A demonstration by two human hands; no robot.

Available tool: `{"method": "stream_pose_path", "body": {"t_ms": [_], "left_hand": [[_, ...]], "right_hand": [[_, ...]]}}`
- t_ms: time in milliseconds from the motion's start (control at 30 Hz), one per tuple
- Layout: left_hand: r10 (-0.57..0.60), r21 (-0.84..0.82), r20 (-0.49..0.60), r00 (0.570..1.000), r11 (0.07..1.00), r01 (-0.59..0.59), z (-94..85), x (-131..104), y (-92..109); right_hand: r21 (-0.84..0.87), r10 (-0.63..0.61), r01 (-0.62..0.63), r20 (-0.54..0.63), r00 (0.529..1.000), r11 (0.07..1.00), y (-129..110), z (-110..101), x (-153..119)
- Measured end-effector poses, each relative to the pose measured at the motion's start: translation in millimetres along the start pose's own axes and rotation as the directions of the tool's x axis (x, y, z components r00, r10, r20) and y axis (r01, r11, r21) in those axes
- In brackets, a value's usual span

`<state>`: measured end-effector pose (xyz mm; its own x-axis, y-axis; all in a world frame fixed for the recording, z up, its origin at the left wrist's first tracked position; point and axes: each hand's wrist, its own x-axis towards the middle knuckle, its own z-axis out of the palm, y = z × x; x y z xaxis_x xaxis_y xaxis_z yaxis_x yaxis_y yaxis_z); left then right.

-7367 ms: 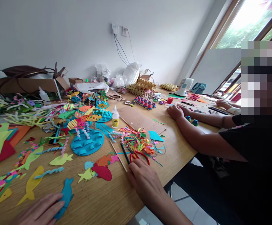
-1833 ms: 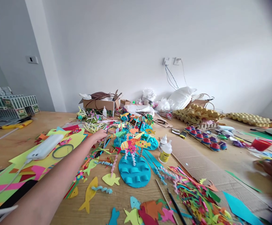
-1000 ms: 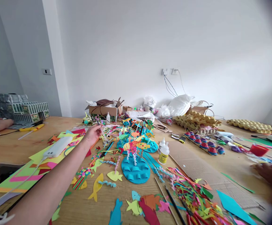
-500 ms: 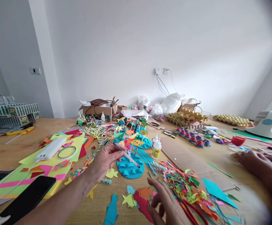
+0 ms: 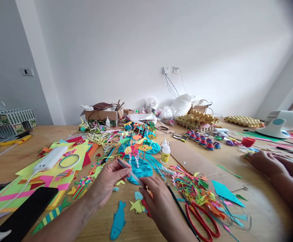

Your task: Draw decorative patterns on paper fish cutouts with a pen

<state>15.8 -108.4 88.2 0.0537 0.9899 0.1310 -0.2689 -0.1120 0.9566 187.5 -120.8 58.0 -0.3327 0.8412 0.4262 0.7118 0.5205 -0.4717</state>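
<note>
A blue paper fish [image 5: 118, 220] lies at 7 o'clock of a pen [image 5: 136, 178] and red-handled scissors [image 5: 193, 203] at 4 o'clock on the wooden counter [image 5: 136, 230]. Held by the left hand [image 5: 104, 183] alone half a second earlier, the pen is now pinched there at its upper end and gripped by the right hand [image 5: 158, 198] lower down, seemingly leaving neither free. Beyond, a glue bottle [image 5: 165, 157] stands at 2 o'clock.

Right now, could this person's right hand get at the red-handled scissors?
Probably yes: the red-handled scissors lie near the right hand, handles uncovered. A thin black stick lies between them but seems low enough to reach over. The hand would likely have to release the pen first.
</note>
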Motion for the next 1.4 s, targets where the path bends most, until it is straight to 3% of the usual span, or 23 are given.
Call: {"method": "stream_pose_path", "body": {"t_ms": [200, 333, 467, 600, 667, 767, 833, 900, 933, 1000, 1067, 1133, 1233, 1400], "left_hand": [[-0.069, -0.064, 0.024, 0.997, 0.995, 0.071, -2.0, -3, -4], [-0.107, -0.101, 0.035, 0.994, 0.989, 0.11, -6.7, -3, -7], [-0.127, -0.136, 0.022, 0.992, 0.982, 0.129, -10.9, -1, -9], [-0.175, -0.196, 0.022, 0.984, 0.965, 0.176, -5.5, -3, -11], [-0.213, -0.224, 0.037, 0.976, 0.95, 0.216, 3.8, -8, -12], [-0.245, -0.225, 0.099, 0.964, 0.939, 0.261, 18.7, -16, -12], [-0.218, -0.098, 0.228, 0.949, 0.965, 0.245, 20.3, -19, -13], [-0.191, 0.176, 0.346, 0.919, 0.975, 0.136, 11.0, -21, -15], [-0.178, 0.367, 0.374, 0.91, 0.93, 0.031, 3.0, -23, -17], [-0.166, 0.727, 0.388, 0.907, 0.66, -0.19, -16.2, -30, -25], [-0.106, 0.861, 0.416, 0.903, 0.367, -0.354, -33.6, -42, -36], [-0.137, 0.905, 0.411, 0.901, 0.182, -0.385, -44.1, -57, -46], [-0.151, 0.919, 0.391, 0.908, 0.023, -0.393, -47.5, -74, -54], [-0.124, 0.877, 0.465, 0.877, -0.069, -0.475, -52.0, -79, -63]], "right_hand": [[0.164, 0.108, -0.133, 0.15, 0.983, 0.978, -6, -4, -3], [0.366, 0.158, -0.236, 0.23, 0.96, 0.9, -4, -2, -8], [0.683, 0.157, -0.264, 0.216, 0.964, 0.681, 0, 0, -16], [0.903, 0.116, -0.129, 0.088, 0.989, 0.411, -5, -5, -24], [0.906, 0.097, -0.078, 0.041, 0.994, 0.416, -9, -9, -24], [0.867, 0.083, -0.039, -0.003, 0.997, 0.497, -12, -14, -21], [0.834, 0.109, -0.014, -0.055, 0.993, 0.551, -10, -19, -21], [0.768, 0.168, -0.012, -0.125, 0.978, 0.64, -4, -25, -25], [0.723, 0.198, -0.027, -0.152, 0.968, 0.69, 1, -28, -29], [0.612, 0.223, -0.056, -0.201, 0.954, 0.789, 11, -32, -40], [0.47, 0.18, -0.056, -0.222, 0.958, 0.881, 21, -32, -51], [0.34, 0.1, -0.026, -0.204, 0.974, 0.94, 29, -28, -60], [0.189, -0.047, 0.09, -0.217, 0.975, 0.978, 34, -17, -67], [0.141, -0.109, 0.129, -0.137, 0.984, 0.982, 33, -5, -66]]}}
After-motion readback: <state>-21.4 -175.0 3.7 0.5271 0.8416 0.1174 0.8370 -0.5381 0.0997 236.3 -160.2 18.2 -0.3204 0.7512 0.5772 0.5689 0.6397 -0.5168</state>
